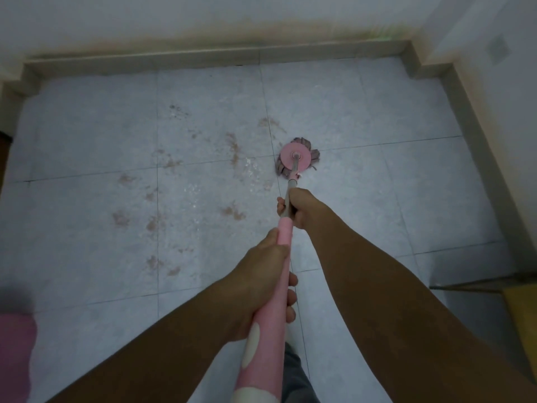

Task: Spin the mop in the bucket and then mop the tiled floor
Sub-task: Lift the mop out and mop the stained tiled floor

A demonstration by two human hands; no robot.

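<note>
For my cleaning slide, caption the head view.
Both hands, left hand and right hand, grip a pink mop pressed on the stained tiled floor.

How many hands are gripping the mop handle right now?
2. The left hand wraps the pink plastic mop handle nearer the body; the right hand grips the grey metal shaft farther down, towards the round pink mop head.

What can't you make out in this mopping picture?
- Head view: pink shape at the lower left, blurred and cut by the edge; bucket or not, unclear.
- Yellow object at the right edge, cropped.
- Mop handle partly covered by left hand and right hand.
</note>
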